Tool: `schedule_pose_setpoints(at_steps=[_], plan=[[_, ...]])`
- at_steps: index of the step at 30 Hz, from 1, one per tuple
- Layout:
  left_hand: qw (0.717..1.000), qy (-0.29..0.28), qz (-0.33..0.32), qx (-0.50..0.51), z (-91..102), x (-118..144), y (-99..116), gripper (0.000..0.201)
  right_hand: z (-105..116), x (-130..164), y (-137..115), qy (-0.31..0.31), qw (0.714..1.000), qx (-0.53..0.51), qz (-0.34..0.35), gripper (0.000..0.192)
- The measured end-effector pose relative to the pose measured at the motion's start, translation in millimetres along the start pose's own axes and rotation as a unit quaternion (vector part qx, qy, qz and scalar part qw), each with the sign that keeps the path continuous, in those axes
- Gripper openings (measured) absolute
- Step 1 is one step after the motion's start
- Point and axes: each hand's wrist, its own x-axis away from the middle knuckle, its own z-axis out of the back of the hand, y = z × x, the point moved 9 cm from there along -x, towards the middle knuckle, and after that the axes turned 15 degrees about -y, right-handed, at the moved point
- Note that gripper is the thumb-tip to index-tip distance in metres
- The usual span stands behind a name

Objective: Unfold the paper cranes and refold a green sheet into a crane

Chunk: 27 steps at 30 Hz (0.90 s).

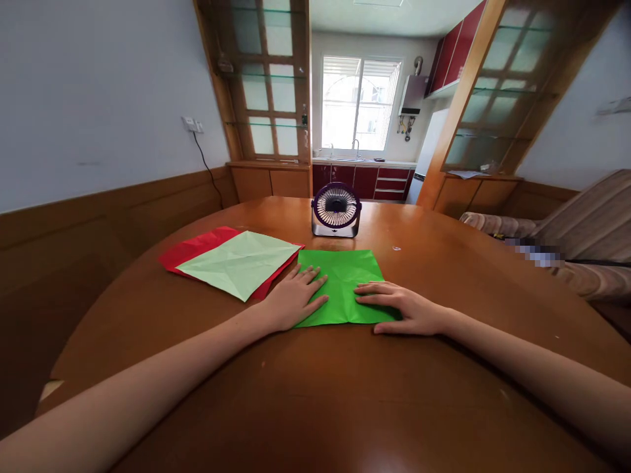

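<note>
Both hands are pressing flat on the bright green paper (340,279) right now, which is lying on the round wooden surface (345,394) straight ahead at twelve o'clock. The left hand (294,297) is resting palm down on the sheet's near left edge, fingers spread and stretched out toward one o'clock, gripping nothing. The right hand (404,307) is lying flat too, fingers together and pointing to nine o'clock across the sheet's near right corner (open, nothing pinched or lifted). The fingertips of the two hands are sitting close, with a strip of green showing between them.

Over at ten o'clock from the left hand, a pale green sheet (239,261) is lying on top of a red sheet (197,246), the pair just touching the bright green paper's left edge. Beyond the paper, at twelve o'clock, a small purple desk fan (336,210) is standing upright, facing the camera.
</note>
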Motion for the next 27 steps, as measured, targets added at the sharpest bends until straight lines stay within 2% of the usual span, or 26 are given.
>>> schedule_pose_setpoints(at_steps=[2, 7, 9, 12, 17, 22, 27], plan=[[0.999, 0.004, -0.028, 0.023, 4.9, 4.5, 11.7, 0.057, 1.0, 1.2, -2.5, 0.01, 1.0, 0.001, 0.007, 0.061], [0.995, -0.039, -0.069, 0.057, 4.2, 12.7, 38.7, 0.079, 6.9, 3.3, -7.7, 0.07, 0.997, 0.021, 0.024, 0.04], [0.995, -0.048, -0.07, 0.05, 2.5, 13.4, 43.5, 0.081, 8.2, 4.6, -10.0, 0.085, 0.995, 0.035, 0.025, 0.036], [0.997, -0.038, -0.062, 0.036, 2.2, 12.4, 43.2, 0.067, 9.5, 5.9, -12.6, 0.095, 0.993, 0.06, 0.02, 0.033], [0.995, 0.03, -0.091, 0.012, 9.4, 13.6, 44.6, 0.039, 11.4, 6.4, -13.6, 0.098, 0.992, 0.075, 0.012, 0.034], [0.993, 0.078, -0.083, 0.019, 17.1, 15.9, 42.3, 0.035, 12.8, 5.4, -15.3, 0.111, 0.99, 0.084, -0.006, 0.03], [0.992, 0.084, -0.046, 0.077, 20.8, 15.0, 33.5, 0.031, 14.2, 4.4, -18.9, 0.128, 0.986, 0.099, -0.027, 0.03]])
